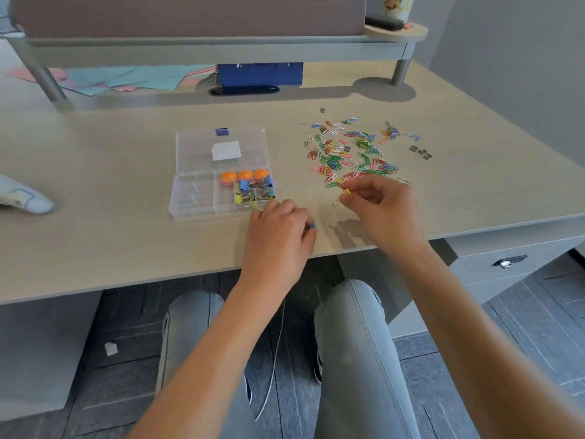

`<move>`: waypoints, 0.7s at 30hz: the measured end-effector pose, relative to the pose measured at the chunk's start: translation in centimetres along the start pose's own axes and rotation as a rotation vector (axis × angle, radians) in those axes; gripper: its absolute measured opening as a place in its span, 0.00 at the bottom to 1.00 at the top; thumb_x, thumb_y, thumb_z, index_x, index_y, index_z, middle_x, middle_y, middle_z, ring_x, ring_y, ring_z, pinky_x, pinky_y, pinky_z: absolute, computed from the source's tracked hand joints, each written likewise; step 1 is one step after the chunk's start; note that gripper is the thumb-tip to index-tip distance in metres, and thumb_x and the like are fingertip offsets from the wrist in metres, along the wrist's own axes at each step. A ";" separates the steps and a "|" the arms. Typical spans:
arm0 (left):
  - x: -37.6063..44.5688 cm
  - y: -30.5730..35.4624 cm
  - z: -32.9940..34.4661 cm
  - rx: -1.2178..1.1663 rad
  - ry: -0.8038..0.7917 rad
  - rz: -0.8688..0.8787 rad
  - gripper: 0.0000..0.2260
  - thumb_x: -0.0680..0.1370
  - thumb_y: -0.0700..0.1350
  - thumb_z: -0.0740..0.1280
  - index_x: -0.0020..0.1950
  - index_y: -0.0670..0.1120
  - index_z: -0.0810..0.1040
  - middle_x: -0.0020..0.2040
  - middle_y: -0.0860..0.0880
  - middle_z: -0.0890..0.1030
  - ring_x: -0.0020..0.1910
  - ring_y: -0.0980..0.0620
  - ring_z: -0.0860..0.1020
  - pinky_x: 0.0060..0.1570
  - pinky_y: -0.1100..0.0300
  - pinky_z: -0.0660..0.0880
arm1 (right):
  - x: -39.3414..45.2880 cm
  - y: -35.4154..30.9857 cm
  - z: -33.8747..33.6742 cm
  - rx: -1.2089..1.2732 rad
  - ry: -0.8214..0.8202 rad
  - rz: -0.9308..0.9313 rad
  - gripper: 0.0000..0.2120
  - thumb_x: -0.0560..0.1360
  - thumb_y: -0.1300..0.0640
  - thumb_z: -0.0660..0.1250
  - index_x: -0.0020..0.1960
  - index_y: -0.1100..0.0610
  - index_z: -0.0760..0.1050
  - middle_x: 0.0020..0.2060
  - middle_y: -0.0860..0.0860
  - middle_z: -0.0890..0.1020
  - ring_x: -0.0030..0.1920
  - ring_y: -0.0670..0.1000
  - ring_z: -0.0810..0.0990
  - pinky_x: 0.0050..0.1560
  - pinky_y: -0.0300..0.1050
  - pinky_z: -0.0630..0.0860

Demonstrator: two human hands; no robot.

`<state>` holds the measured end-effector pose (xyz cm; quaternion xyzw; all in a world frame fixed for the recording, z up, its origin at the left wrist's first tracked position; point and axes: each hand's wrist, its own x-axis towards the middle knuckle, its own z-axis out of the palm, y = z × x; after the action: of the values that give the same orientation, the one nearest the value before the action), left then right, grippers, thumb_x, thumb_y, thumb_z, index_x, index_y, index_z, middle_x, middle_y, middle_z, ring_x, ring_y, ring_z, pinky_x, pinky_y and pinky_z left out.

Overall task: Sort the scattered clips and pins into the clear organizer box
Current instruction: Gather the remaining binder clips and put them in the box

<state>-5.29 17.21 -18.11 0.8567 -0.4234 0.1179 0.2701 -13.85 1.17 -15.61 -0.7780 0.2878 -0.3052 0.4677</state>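
Your right hand (378, 201) pinched a yellow clip (346, 192), your left (278, 229) a blue clip (312, 226); better dropped by colour into the box (193, 198).

Pale wooden surface (126, 236). Near the middle, an open clear organizer box (202, 198); toward the right edge, scattered colored paper clips (348, 150) and small gray clips (421, 152); along the back edge, colored paper sheets (133, 77).
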 end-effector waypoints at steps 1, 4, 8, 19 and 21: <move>-0.3 -0.4 -0.3 0.004 0.008 -0.009 0.06 0.78 0.49 0.70 0.52 0.49 0.84 0.49 0.53 0.80 0.52 0.48 0.75 0.51 0.51 0.72 | 0.0 -0.4 0.5 0.013 -0.012 -0.001 0.06 0.72 0.57 0.76 0.49 0.50 0.85 0.41 0.45 0.86 0.42 0.43 0.84 0.41 0.31 0.77; -1.1 -1.8 -1.4 0.014 0.028 -0.052 0.05 0.77 0.48 0.71 0.49 0.49 0.83 0.49 0.53 0.81 0.52 0.49 0.75 0.50 0.51 0.72 | 0.3 -1.8 2.5 0.041 -0.074 0.004 0.05 0.71 0.56 0.77 0.47 0.50 0.84 0.38 0.47 0.86 0.38 0.43 0.83 0.39 0.31 0.76; -2.1 -4.1 -2.8 0.046 0.052 -0.094 0.04 0.77 0.47 0.71 0.49 0.49 0.83 0.50 0.53 0.81 0.52 0.48 0.75 0.48 0.53 0.70 | 0.8 -3.6 6.4 -0.009 -0.136 -0.063 0.04 0.71 0.55 0.78 0.45 0.51 0.85 0.37 0.45 0.86 0.37 0.42 0.82 0.38 0.34 0.76; -3.5 -8.4 -5.4 0.052 0.058 -0.154 0.11 0.76 0.48 0.71 0.57 0.47 0.82 0.47 0.52 0.78 0.51 0.47 0.74 0.50 0.53 0.70 | 2.5 -6.8 14.7 -0.256 -0.237 -0.161 0.05 0.69 0.51 0.79 0.40 0.49 0.84 0.33 0.43 0.83 0.37 0.45 0.82 0.43 0.49 0.83; -3.6 -8.8 -5.3 0.042 0.062 -0.181 0.11 0.76 0.50 0.72 0.56 0.48 0.83 0.48 0.51 0.78 0.52 0.47 0.73 0.51 0.51 0.73 | 2.5 -7.0 15.3 -0.323 -0.238 -0.147 0.05 0.69 0.50 0.79 0.39 0.48 0.84 0.33 0.42 0.82 0.37 0.45 0.81 0.43 0.49 0.82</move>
<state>-0.43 26.90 -18.51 0.8929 -0.3331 0.1281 0.2745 0.30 10.60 -14.55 -0.8923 0.2183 -0.1944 0.3441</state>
